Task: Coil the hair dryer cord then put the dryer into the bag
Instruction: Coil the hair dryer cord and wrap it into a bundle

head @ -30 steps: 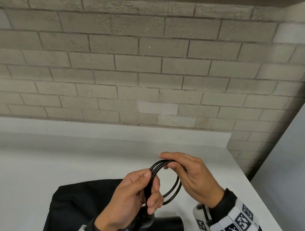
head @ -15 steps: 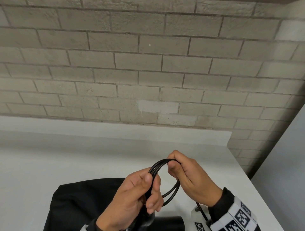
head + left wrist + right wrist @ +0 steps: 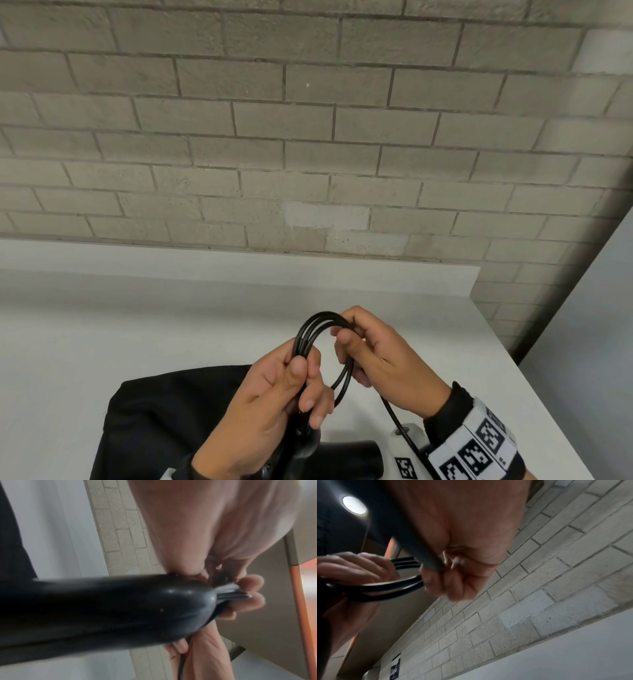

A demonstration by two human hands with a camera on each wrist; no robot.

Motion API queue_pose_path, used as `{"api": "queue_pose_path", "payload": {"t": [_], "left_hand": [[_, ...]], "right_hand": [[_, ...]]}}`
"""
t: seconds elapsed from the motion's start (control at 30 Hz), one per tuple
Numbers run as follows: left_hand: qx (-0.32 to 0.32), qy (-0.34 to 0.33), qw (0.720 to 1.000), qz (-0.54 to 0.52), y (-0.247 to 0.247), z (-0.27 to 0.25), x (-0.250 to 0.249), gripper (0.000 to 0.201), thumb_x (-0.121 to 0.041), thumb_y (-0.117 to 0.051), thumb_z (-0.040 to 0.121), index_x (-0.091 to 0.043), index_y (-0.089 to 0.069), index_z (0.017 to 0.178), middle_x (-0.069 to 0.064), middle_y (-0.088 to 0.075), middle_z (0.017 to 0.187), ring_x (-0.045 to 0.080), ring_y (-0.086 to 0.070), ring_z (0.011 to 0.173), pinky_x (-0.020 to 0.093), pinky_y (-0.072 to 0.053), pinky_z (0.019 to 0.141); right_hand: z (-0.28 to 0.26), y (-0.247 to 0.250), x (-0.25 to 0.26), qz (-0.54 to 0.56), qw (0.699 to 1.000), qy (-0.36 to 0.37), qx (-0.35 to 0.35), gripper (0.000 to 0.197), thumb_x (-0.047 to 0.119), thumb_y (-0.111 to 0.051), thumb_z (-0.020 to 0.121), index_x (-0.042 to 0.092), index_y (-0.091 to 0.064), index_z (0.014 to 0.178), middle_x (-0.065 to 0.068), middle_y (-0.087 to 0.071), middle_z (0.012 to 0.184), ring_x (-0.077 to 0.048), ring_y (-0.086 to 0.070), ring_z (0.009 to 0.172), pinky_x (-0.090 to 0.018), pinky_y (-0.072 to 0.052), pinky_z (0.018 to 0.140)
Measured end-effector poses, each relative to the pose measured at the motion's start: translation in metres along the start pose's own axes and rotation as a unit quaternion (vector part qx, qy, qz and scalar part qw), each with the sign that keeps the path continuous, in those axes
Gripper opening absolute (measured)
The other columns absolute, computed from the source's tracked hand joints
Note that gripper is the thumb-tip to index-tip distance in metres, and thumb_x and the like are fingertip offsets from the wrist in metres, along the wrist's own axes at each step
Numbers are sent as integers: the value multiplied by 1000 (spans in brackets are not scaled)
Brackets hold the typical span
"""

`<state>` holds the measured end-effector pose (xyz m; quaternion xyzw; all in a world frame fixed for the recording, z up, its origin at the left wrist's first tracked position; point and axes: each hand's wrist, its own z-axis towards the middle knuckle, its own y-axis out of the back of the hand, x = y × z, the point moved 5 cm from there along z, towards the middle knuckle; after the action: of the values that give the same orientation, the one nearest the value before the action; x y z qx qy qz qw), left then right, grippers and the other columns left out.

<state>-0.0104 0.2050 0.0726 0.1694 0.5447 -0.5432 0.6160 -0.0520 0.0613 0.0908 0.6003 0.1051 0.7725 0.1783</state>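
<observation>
Cord point(image 3: 310, 337) loops, black and several strands thick, stand as an upright ring between the two hands above the white table point(image 3: 102, 342). On the near side of the ring the left hand point(image 3: 270, 407) is closed around the gathered strands, thumb pressed against them from the front and fingers wrapped behind; the left wrist view shows the same bunch coming out between those fingertips right at the end of the hair dryer's point(image 3: 102, 609) black handle. On the far upper side the right hand point(image 3: 387, 363) pinches the ring, its fingers curled over the strands and the thumb tucked beneath, and in the right wrist view the strands run into that closed fist. A single free strand drops from the right hand down past the wrist toward the lower edge of the head view. The hair dryer hangs just under the left hand, its dark body partly hidden by the hand. Beneath and to the left lies the black bag point(image 3: 164, 421), flat on the table. Behind the table rises a pale brick wall point(image 3: 308, 137).
</observation>
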Motion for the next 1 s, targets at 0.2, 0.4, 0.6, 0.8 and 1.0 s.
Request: {"api": "queue_pose_path", "payload": {"t": [0.2, 0.4, 0.6, 0.8, 1.0], "left_hand": [[-93, -26, 995, -6, 14, -4, -5, 33, -47, -71, 83, -15, -61, 82, -3, -44, 57, 17, -50, 51, 34, -51, 71], [-110, -2, 994, -19, 22, -5, -6, 36, -49, -76, 77, -16, -61, 79, -2, -43, 56, 16, -47, 48, 28, -47, 62], [-20, 36, 998, -56, 7, -5, 1, 28, -38, -68, 88, -12, -58, 83, -3, -45, 58, 16, -48, 48, 26, -42, 58], [65, 64, 991, -95, -4, -9, 5, 22, -29, -55, 98, -9, -55, 89, -7, -45, 61, 12, -52, 49, 26, -43, 60], [-23, 40, 994, -99, 23, -10, -11, 25, -32, -65, 92, -10, -58, 83, -5, -38, 56, 11, -47, 44, 25, -44, 55]], "right_hand": [[-30, 4, -25, 11, 990, -105, 97, 45, 39, -69, 83, 36, -47, 122, 3, -68, 92, -19, -66, 70, -32, -52, 74], [-44, 46, -33, 94, 992, -60, -61, 21, 20, -63, 89, 15, -62, 109, -16, -67, 76, -24, -61, 61, -34, -45, 59], [-25, 92, -25, -98, 965, 16, -244, 13, 32, -59, 87, 21, -65, 82, -9, -62, 61, -18, -57, 52, -30, -50, 52], [15, 98, -43, -181, 962, 9, -205, 15, 27, -60, 92, 23, -65, 78, -1, -62, 58, -16, -57, 53, -34, -52, 55], [4, 51, -39, -100, 994, -40, 18, 35, 48, -48, 94, 19, -67, 88, -7, -67, 70, -19, -60, 57, -26, -48, 57]]}}
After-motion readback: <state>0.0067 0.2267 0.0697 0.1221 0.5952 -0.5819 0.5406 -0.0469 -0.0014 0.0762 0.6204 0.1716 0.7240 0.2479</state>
